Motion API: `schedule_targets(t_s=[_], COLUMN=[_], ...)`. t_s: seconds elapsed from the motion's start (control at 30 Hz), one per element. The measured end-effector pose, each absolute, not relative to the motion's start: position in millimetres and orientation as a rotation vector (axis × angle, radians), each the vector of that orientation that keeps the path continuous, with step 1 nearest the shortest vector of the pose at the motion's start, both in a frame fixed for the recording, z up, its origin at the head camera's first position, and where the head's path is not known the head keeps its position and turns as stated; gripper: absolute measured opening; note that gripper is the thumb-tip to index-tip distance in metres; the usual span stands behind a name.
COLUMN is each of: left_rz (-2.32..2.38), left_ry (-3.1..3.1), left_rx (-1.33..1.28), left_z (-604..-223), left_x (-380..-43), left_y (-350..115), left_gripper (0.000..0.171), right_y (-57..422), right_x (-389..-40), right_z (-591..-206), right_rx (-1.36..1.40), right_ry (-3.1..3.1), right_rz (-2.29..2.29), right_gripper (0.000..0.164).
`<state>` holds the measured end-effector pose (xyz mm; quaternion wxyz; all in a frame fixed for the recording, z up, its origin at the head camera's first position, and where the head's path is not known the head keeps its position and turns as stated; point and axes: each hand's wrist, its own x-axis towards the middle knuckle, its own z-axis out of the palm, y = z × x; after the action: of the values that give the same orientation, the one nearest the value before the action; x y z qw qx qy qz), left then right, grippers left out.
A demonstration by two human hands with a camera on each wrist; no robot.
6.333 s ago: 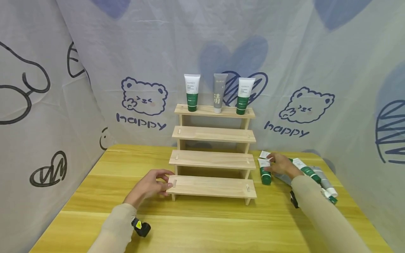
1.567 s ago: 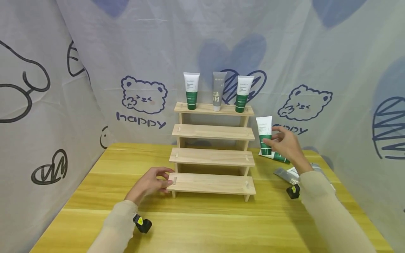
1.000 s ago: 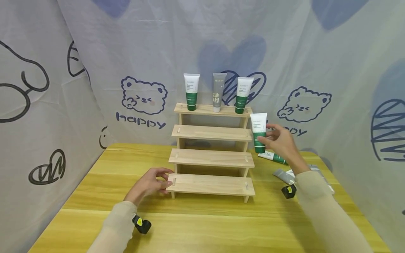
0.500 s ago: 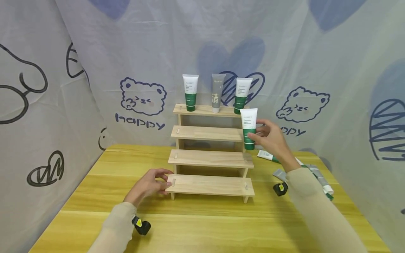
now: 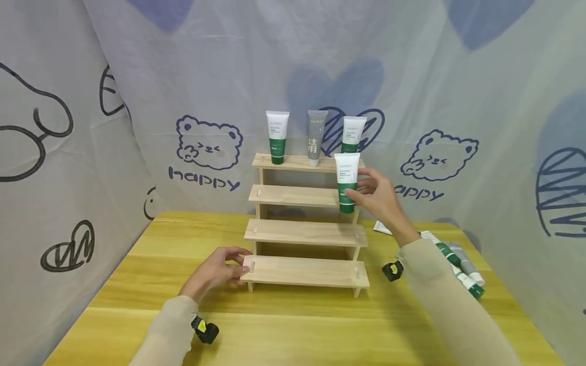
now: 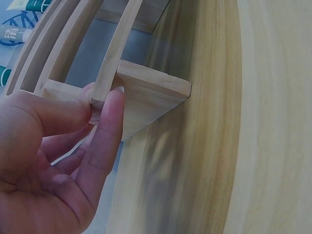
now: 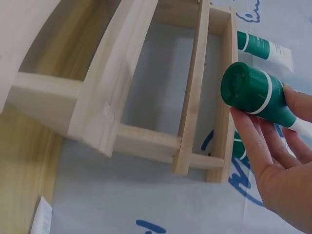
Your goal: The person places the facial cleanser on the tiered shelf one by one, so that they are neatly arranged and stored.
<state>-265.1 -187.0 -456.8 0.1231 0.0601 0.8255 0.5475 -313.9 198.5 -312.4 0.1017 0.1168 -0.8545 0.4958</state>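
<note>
My right hand [image 5: 377, 195] pinches a white and green squeeze tube [image 5: 347, 175], cap down and upright, over the right part of the stepped wooden display rack [image 5: 302, 269]. In the right wrist view the tube's green cap [image 7: 239, 87] points toward the rack, with thumb and fingers around its sides. My left hand [image 5: 223, 267] grips the left end of the rack's lowest board; in the left wrist view thumb and finger close on that board end [image 6: 109, 73]. On the top step stand a white and green tube [image 5: 276, 137], a grey tube [image 5: 316, 137] and another white and green tube [image 5: 352, 133], partly hidden behind the held one.
Several white-green and grey tubes [image 5: 464, 264] lie at the right of the wooden table [image 5: 293, 330]. A white tube end [image 5: 382, 227] shows behind my right forearm. A printed cloth [image 5: 293, 40] hangs close behind the rack.
My right hand picked up a white and green tube from the table at the right, raised it and carried it left to the rack. The left hand stays on the lowest board.
</note>
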Motion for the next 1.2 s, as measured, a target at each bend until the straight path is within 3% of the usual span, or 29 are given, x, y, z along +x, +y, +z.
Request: schedule_targets(t_s=[1.2], left_rz=[1.589], left_ry=[2.409], left_rx=[0.213], left_z=[-457.4], left_x=[-265.2], left_y=[-186.4], left_gripper=[0.043], right_y=[124.8], right_x=[-345.2], right_z=[-321.6], right_rx=[0.355], right_ry=[-2.370], right_rz=[1.572], right_gripper=[0.053])
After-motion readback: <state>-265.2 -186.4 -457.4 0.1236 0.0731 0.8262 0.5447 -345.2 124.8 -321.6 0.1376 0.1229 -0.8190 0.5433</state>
